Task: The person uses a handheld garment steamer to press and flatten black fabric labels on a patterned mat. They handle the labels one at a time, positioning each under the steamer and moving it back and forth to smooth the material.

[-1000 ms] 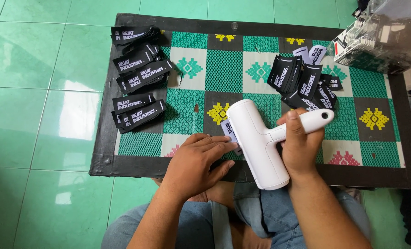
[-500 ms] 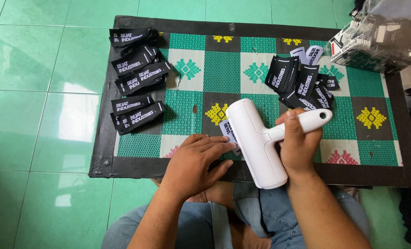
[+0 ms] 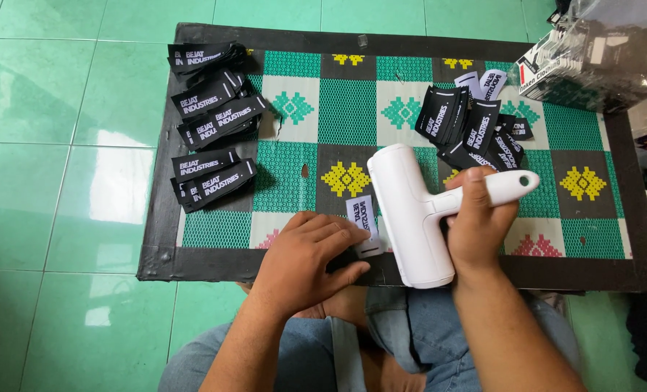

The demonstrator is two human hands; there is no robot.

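Observation:
My right hand (image 3: pixel 476 225) grips the handle of a white roller tool (image 3: pixel 410 214) whose wide head lies on the patterned mat (image 3: pixel 352 109). My left hand (image 3: pixel 305 258) rests flat on the mat's near edge, fingers pressing a small label strip (image 3: pixel 363 221) that lies right beside the roller head. A loose pile of black printed labels (image 3: pixel 468 127) sits just beyond the roller. Neat stacks of black labels (image 3: pixel 211 109) lie along the mat's left side.
A clear plastic bag and a box (image 3: pixel 592 51) stand at the mat's far right corner. Green floor tiles (image 3: pixel 62 145) surround the mat. My knees in blue jeans (image 3: pixel 410 341) are under its near edge.
Both hands and the roller stay nearly where they were; the view shifts only slightly.

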